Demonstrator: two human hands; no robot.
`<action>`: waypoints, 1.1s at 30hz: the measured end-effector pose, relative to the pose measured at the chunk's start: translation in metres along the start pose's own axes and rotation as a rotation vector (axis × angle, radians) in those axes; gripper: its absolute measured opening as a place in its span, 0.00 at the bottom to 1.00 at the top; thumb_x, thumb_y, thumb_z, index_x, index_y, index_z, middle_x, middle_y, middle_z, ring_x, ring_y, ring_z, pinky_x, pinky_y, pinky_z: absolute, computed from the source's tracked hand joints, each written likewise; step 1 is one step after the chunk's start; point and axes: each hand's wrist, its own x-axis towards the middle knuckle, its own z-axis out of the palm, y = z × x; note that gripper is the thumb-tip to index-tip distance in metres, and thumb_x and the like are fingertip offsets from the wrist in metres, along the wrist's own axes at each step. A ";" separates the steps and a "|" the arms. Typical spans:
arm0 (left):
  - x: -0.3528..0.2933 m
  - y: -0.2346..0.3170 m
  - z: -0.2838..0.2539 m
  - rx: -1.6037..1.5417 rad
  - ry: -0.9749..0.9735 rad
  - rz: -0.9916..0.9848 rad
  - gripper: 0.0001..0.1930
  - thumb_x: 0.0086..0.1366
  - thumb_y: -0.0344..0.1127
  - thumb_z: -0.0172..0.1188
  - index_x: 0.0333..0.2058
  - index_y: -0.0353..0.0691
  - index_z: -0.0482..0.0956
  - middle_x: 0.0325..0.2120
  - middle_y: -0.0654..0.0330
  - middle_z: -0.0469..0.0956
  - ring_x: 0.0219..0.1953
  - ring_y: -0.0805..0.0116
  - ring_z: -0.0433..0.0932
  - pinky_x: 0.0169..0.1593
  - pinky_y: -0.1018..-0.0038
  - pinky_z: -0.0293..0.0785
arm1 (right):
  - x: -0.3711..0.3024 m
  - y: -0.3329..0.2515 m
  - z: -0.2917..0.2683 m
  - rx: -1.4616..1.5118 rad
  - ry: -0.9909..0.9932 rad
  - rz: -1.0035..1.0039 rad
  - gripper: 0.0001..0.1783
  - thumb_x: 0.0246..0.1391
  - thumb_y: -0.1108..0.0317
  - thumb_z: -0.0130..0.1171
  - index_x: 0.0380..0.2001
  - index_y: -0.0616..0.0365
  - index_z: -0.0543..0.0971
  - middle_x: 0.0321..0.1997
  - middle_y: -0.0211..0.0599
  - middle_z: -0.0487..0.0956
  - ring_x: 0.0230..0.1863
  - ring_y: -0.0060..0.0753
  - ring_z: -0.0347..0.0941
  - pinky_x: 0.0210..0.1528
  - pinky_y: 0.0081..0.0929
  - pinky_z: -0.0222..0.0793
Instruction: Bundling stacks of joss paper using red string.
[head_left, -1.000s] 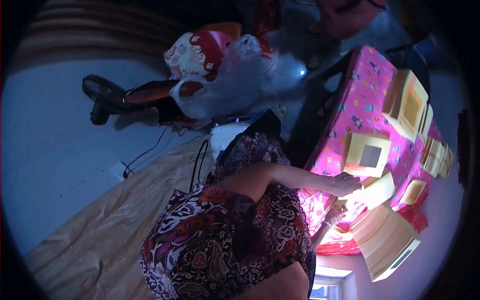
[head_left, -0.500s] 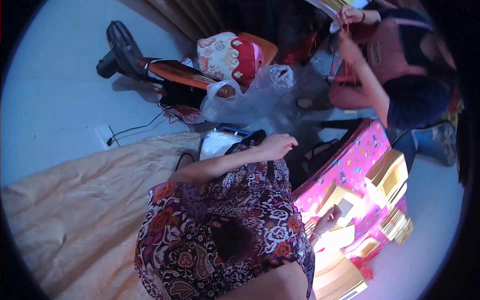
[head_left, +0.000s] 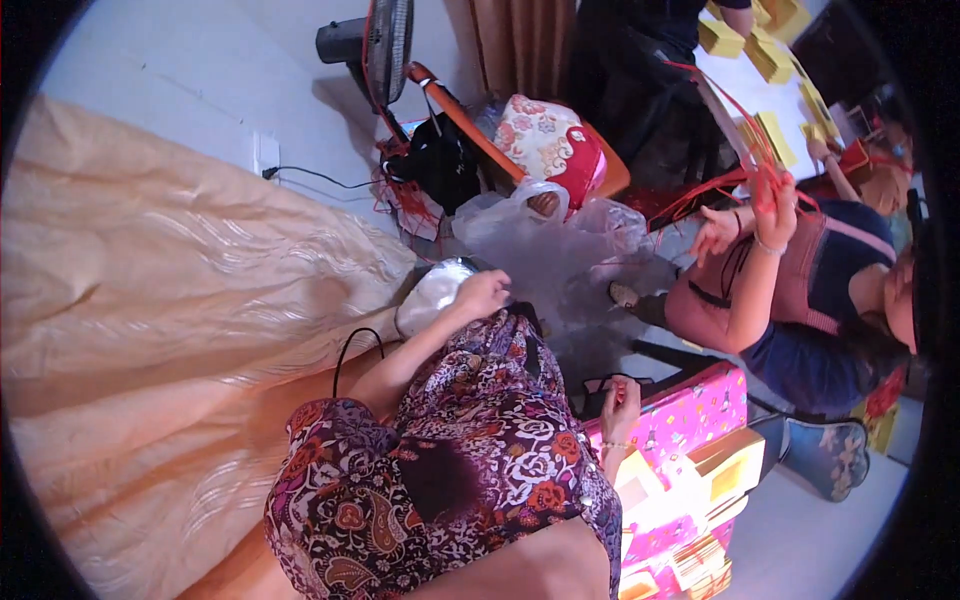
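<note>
My left hand [head_left: 483,293] hovers over my lap beside a white plastic bag [head_left: 438,292]. Its fingers are loosely bent and apart, with nothing visible in them. My right hand [head_left: 621,402], a bracelet at its wrist, is raised at the near left edge of a table with a pink patterned cover [head_left: 690,410]. Its fingers are curled together; a small red bit shows between them, too small to name. Below that hand, yellow-cream paper pieces [head_left: 640,490] lie in bright light. A stack of folded yellow paper [head_left: 722,468] sits to their right.
A co-worker [head_left: 800,270] at the right holds up red strings [head_left: 765,150]. Clear plastic bags [head_left: 545,240] and a chair with a floral cushion [head_left: 540,135] stand ahead. A black fan [head_left: 388,50] is behind them. A beige curtain [head_left: 180,330] hangs left; a white table [head_left: 740,90] bears yellow stacks.
The view has turned rightward, showing the far table. My left hand has drawn back toward the white bag. My right hand has lifted off the papers to the table's edge.
</note>
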 end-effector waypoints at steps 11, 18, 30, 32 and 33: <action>-0.044 -0.122 0.040 -0.048 0.110 -0.376 0.11 0.56 0.36 0.59 0.38 0.41 0.79 0.33 0.56 0.81 0.36 0.61 0.79 0.40 0.68 0.74 | 0.076 -0.079 0.047 -0.064 -0.322 -0.407 0.06 0.49 0.77 0.53 0.33 0.58 0.73 0.29 0.44 0.72 0.34 0.49 0.70 0.36 0.38 0.67; -0.087 -0.142 0.097 -0.869 0.117 -0.929 0.16 0.62 0.37 0.55 0.47 0.36 0.76 0.36 0.53 0.78 0.33 0.61 0.78 0.34 0.68 0.75 | 0.108 -0.101 0.063 -0.146 -0.499 -0.516 0.05 0.50 0.75 0.53 0.32 0.59 0.74 0.30 0.44 0.74 0.35 0.50 0.72 0.36 0.40 0.68; -0.120 -0.107 0.199 -0.828 0.589 -1.011 0.15 0.54 0.41 0.60 0.40 0.43 0.80 0.31 0.57 0.81 0.32 0.64 0.78 0.36 0.70 0.74 | 0.150 -0.078 0.075 -0.287 -0.975 -0.705 0.06 0.52 0.71 0.54 0.35 0.55 0.74 0.33 0.44 0.74 0.34 0.50 0.73 0.35 0.41 0.68; -0.125 -0.092 0.206 -0.675 0.635 -1.105 0.15 0.54 0.41 0.60 0.40 0.44 0.80 0.31 0.57 0.81 0.33 0.62 0.79 0.39 0.69 0.74 | 0.157 -0.086 0.088 -0.301 -1.070 -0.787 0.07 0.51 0.73 0.54 0.36 0.55 0.72 0.34 0.45 0.74 0.36 0.51 0.72 0.37 0.43 0.69; -0.129 -0.088 0.206 -0.691 0.724 -1.088 0.15 0.53 0.41 0.60 0.40 0.44 0.80 0.31 0.58 0.81 0.34 0.62 0.79 0.40 0.69 0.74 | 0.159 -0.089 0.099 -0.251 -1.098 -0.829 0.07 0.51 0.72 0.53 0.35 0.55 0.72 0.34 0.45 0.74 0.36 0.51 0.72 0.37 0.43 0.69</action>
